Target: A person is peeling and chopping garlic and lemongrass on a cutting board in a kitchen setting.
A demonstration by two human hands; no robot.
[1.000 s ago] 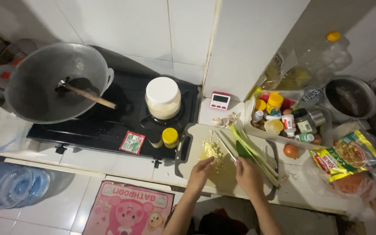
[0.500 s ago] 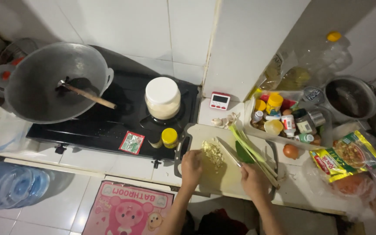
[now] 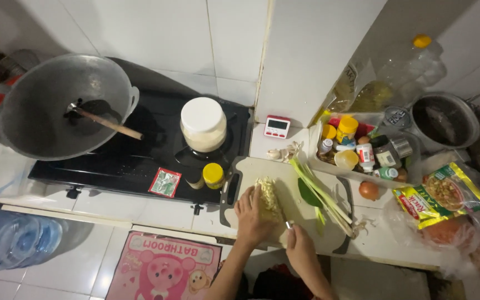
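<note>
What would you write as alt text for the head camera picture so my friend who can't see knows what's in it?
A person's left hand presses on a pale yellow chopped pile on a white cutting board, while the right hand holds a knife. Long green stalks lie beside it, and a grey metal wok sits on the black stove.

Lighting moderate and even, brightest on the white wall tiles [image 3: 156, 39] beyond the hands. Soft shadows fall beside the wok [image 3: 65, 105], left of the hands. Wide-angle bending at frame edges. Slight softness throughout; the bags [image 3: 462, 239] right of the hands blur.
</note>
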